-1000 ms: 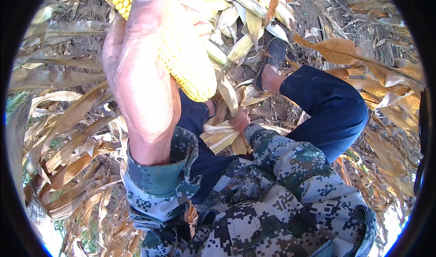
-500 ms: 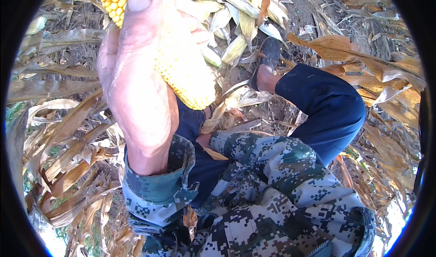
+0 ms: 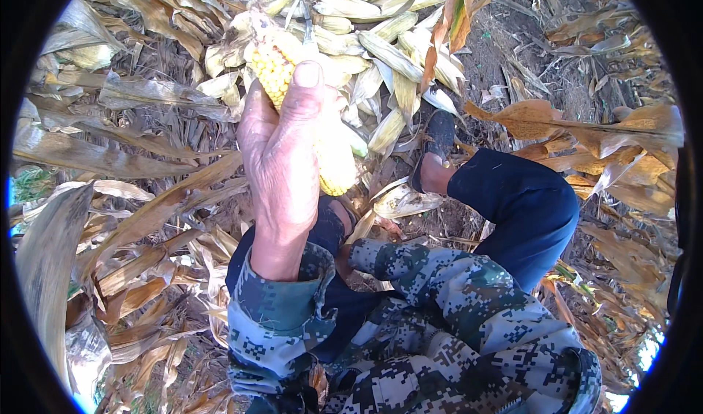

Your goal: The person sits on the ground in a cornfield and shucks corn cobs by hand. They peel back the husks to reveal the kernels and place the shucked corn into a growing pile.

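Observation:
My left hand (image 3: 282, 150) is closed around a husked yellow corn cob (image 3: 337, 171), held up in front of me. The thumb lies along the cob, and bright sunlight washes out its middle. Kernels (image 3: 271, 73) show clearly above the fingers, while the cob's lower end sticks out to the right of the palm. My right arm, in a camouflage sleeve (image 3: 439, 267), crosses my lap toward the left. Only a bit of my right hand (image 3: 343, 262) shows past its cuff, low by my left sleeve; its fingers are hidden.
A heap of pale, husk-covered corn ears (image 3: 366, 33) lies on the ground ahead. Dry stalks and leaves (image 3: 124, 158) cover the left side, and a large brown leaf (image 3: 542, 121) juts in from the right. My bent right knee (image 3: 542, 202) and dark shoe (image 3: 439, 134) border the heap.
My left hand has moved down, to the right and farther from the camera with the corn cob still in it. More of the heap shows now. My right arm has hardly moved.

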A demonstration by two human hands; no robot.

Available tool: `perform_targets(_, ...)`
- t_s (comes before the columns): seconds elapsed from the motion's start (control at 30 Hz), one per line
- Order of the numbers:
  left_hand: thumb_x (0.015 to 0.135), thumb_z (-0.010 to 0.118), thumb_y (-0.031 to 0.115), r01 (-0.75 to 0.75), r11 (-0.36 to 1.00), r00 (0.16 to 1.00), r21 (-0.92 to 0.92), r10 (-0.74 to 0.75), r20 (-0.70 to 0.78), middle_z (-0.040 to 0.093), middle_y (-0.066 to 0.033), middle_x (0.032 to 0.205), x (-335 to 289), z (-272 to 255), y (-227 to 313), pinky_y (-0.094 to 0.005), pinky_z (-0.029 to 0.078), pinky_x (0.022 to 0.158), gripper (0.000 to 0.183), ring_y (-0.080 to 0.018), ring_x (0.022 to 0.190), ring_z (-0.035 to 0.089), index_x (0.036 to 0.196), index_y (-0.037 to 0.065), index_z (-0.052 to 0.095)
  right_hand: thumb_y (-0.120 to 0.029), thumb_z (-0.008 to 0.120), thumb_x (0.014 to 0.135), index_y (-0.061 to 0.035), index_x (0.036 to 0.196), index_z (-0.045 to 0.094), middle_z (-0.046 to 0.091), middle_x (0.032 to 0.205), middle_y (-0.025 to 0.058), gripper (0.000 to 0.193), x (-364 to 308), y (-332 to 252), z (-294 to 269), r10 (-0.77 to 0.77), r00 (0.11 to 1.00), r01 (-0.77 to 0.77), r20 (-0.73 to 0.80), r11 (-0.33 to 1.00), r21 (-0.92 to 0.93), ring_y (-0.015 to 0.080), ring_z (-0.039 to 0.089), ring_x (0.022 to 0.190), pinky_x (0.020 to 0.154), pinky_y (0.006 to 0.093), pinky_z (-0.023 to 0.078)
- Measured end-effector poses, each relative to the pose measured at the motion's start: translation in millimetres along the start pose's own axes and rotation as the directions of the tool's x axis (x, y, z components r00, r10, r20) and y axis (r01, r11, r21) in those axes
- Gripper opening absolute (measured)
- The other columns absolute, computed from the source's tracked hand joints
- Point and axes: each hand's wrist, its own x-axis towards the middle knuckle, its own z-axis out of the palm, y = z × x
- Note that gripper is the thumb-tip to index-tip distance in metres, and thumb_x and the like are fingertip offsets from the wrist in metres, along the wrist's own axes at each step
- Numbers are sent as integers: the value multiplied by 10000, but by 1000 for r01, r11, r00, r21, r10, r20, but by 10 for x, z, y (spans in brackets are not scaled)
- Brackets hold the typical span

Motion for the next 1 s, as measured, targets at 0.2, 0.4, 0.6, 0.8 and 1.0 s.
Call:
perform_targets(0.2, 1069, 581, 249, 106, 994, 990, -3, -105, 94, 633, -21, 966, -4, 56, -151, -238, 512, 681, 331, -81, 788, 600, 1303, 17, 548, -369, 708, 913, -34, 1315, 627, 720, 1134, 148, 530, -592, 648, -647, 361, 692, 157, -625, 770, 618, 325, 693, 1056, 917, 477, 550)
perform_targets(0.4, 1054, 559, 200, 218, 972, 965, 87, -228, 132, 606, -33, 994, -3, 164, -392, -261, 517, 683, 283, -87, 820, 587, 1277, 30, 521, -660, 439, 1018, -38, 1608, 251, 380, 1604, 191, 878, -1578, -538, -1427, -101, 622, 771, -776, -93, 630, 335, 439, 1446, 1180, 569, 378)
perform_targets(0.6, 1049, 568, 201, -41, 991, 999, 126, 42, -2, 625, -56, 1006, 141, 278, -628, -284, 507, 795, 272, -117, 844, 591, 1253, 21, 560, -294, 790, 912, -35, 1236, 609, 702, 953, 81, 453, -1644, -746, -1148, 122, 578, 782, -807, 198, 590, 184, 675, 780, 684, 317, 557)
perform_targets(0.8, 1052, 555, 194, 69, 990, 991, 124, -82, 105, 673, -49, 848, 152, 154, -518, -274, 502, 737, 244, -121, 776, 612, 991, 4, 695, -300, 780, 894, -16, 1269, 602, 674, 921, 91, 503, -1680, -753, -790, 150, 565, 788, -811, 194, 585, 186, 625, 682, 599, 318, 506)
perform_targets(1.0, 992, 627, 164, -348, 763, 936, 545, 320, 150, 701, -93, 937, 73, 134, -562, -344, 489, 785, 180, -198, 835, 641, 978, 6, 711, -326, 759, 895, 4, 1226, 614, 660, 876, 95, 489, -1542, -548, -680, 152, 544, 811, -825, 158, 563, 177, 610, 655, 568, 315, 492)
